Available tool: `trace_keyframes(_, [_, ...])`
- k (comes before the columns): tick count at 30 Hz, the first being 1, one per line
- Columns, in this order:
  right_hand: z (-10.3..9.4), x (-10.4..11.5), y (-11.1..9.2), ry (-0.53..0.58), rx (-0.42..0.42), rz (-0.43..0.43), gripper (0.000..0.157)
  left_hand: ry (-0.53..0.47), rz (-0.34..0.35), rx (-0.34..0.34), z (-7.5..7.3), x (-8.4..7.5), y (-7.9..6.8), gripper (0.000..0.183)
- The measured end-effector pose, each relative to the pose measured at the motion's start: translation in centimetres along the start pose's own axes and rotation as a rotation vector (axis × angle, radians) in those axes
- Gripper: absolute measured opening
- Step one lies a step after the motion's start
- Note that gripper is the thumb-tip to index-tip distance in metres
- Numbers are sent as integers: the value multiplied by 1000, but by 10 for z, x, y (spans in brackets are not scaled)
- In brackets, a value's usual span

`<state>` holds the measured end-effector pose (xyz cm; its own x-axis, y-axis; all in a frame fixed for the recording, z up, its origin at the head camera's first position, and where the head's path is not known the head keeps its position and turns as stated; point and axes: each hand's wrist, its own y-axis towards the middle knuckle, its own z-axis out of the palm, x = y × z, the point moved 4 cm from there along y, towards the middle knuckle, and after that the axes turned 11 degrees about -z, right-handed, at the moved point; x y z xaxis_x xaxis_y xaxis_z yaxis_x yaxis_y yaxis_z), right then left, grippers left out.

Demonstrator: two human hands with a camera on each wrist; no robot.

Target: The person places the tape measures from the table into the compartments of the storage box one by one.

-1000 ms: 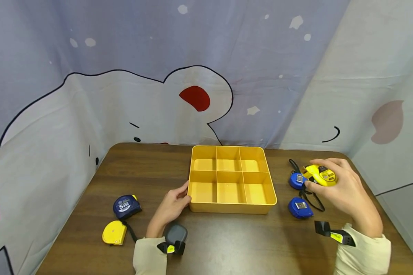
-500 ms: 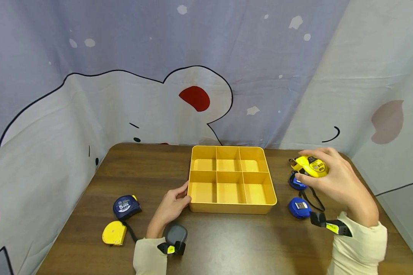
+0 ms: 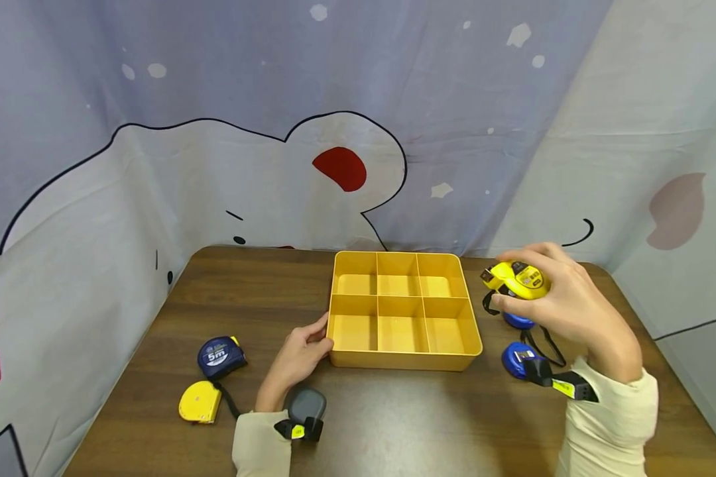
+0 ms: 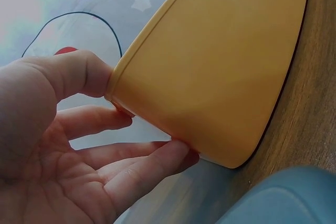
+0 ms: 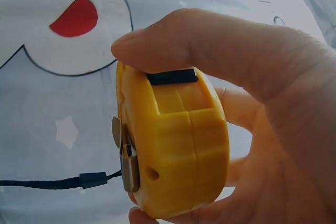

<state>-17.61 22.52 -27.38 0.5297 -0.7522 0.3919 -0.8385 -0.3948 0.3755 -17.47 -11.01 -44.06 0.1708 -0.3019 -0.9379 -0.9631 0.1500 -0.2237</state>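
My right hand (image 3: 563,291) holds a yellow tape measure (image 3: 522,280) above the table, just right of the six-compartment yellow box (image 3: 406,361). In the right wrist view the thumb (image 5: 152,43) presses on the top of its case, fingers curl behind, and a black wrist strap (image 5: 52,183) trails off. My left hand (image 3: 295,361) grips the box's front left corner; in the left wrist view its fingertips (image 4: 178,150) touch the box wall. All the box's compartments are bare. Below the right hand lie a partly hidden blue tape measure (image 3: 519,322) and another blue tape measure (image 3: 516,360).
On the left of the wooden table (image 3: 262,285) lie a dark blue tape measure (image 3: 221,356) and a yellow tape measure (image 3: 199,402) with a black strap. A grey rounded object (image 3: 307,404) sits beside the left wrist. A printed curtain (image 3: 244,179) hangs behind the table.
My right hand has carried the yellow tape measure leftward and up from above the blue ones toward the box. The left hand has stayed on the box corner.
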Motion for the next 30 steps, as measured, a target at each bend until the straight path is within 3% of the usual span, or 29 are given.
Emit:
trace_keyframes(10, [-3,24,16,26,-8,-47,48,-5,47,21,0,0,1,49])
trace_keyframes(15, [-1,34,23,60,1,-46,48,-4,32,8,-1,1,0,48])
trace_keyframes(24, [7,35,30,58,4,-124,47,37,18,-9,-1,-1,0,49])
trace_keyframes(30, [16,32,33,81,32,-111,47,35,24,-10,-1,0,0,49])
